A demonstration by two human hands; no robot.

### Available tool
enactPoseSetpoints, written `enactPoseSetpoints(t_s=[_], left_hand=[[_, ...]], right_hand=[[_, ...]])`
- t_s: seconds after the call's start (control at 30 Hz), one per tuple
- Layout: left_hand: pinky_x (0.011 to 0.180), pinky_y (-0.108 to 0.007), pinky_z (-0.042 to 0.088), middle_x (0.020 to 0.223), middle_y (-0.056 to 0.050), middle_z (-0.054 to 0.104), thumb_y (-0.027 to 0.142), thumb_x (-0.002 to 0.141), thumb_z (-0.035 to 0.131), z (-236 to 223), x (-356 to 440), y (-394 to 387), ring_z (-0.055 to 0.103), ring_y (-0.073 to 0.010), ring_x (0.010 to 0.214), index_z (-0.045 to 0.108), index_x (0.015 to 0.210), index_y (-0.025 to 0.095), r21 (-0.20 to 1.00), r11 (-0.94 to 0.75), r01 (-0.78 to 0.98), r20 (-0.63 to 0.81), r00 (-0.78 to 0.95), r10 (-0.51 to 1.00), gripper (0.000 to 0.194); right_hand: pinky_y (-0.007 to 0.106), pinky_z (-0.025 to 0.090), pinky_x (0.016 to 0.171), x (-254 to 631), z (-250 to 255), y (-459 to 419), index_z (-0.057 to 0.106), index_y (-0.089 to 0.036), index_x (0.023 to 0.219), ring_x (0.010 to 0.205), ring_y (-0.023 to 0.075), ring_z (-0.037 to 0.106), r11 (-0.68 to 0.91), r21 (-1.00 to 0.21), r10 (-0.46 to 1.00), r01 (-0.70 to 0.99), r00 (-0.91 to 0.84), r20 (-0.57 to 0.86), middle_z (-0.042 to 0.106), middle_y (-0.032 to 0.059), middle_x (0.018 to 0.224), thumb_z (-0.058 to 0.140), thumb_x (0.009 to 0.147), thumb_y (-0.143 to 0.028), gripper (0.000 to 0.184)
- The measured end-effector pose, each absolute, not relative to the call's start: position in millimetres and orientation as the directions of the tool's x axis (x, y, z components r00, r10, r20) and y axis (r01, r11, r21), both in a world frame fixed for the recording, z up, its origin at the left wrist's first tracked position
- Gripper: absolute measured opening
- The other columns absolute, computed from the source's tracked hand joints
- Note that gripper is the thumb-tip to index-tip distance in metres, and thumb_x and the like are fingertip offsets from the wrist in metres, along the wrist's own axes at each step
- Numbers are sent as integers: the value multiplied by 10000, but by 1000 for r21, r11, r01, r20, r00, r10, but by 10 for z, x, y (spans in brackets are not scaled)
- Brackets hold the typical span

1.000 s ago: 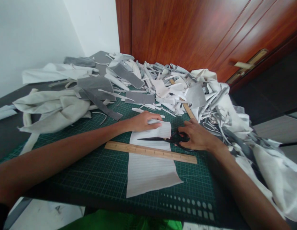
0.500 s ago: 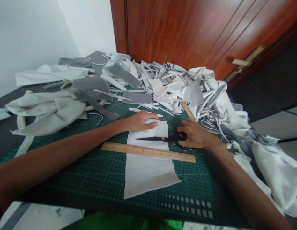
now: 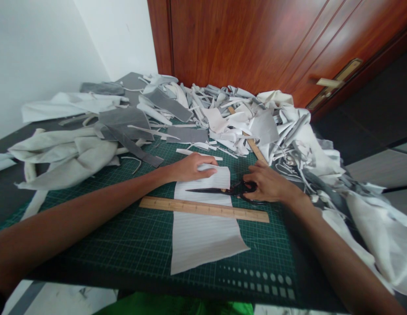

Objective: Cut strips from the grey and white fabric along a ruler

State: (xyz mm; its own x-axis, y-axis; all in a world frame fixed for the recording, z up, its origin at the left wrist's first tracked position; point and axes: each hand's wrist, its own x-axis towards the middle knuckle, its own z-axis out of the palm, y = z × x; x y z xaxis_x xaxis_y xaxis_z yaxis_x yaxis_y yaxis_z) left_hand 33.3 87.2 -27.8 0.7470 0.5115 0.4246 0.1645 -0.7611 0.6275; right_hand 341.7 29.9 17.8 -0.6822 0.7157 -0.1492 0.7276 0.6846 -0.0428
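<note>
- Left hand (image 3: 193,169): lay palm-down on the upper end of the striped white fabric strip (image 3: 203,245), fingers together and curved over its top edge; whether it pinched that edge, I could not tell.
- Left forearm: stretched in from the lower left, low across the mat.
- Right hand (image 3: 268,183): came in from the lower right, fingers spread and curled over the handles of the black scissors (image 3: 219,190); whether any finger sat inside a loop was hidden.
- Scissors: lay across the strip, blades pointing left, tips just past the strip's left edge, blades together as far as could be seen.
- Wooden ruler (image 3: 203,209): lay across the strip just below the scissors, nearly level, its ends beyond both edges.
- Strip: flat on the green cutting mat (image 3: 262,258), lower end widening toward the near edge.
- Heap of white and grey fabric scraps (image 3: 229,116): lay beyond the hands, against the wooden door (image 3: 242,39).
- Against the frame half a second earlier: hands, scissors, ruler and strip held nearly the same places; only the whole view had shifted slightly.
</note>
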Motion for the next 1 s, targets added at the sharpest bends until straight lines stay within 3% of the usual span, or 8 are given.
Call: enactPoseSetpoints(t_s=[1.0], left_hand=[[754,-262,472,909,-42,772,402,1041,583,-283,333,872,676,-156,782,723,1012,166,636,-750,180,418,737,531,276]], right_hand=[[384,319,804,3470,232,314,708,-213,717,825,246,502,721,24,689,692,-713,-133,597,63,773,756,921,-539,388]])
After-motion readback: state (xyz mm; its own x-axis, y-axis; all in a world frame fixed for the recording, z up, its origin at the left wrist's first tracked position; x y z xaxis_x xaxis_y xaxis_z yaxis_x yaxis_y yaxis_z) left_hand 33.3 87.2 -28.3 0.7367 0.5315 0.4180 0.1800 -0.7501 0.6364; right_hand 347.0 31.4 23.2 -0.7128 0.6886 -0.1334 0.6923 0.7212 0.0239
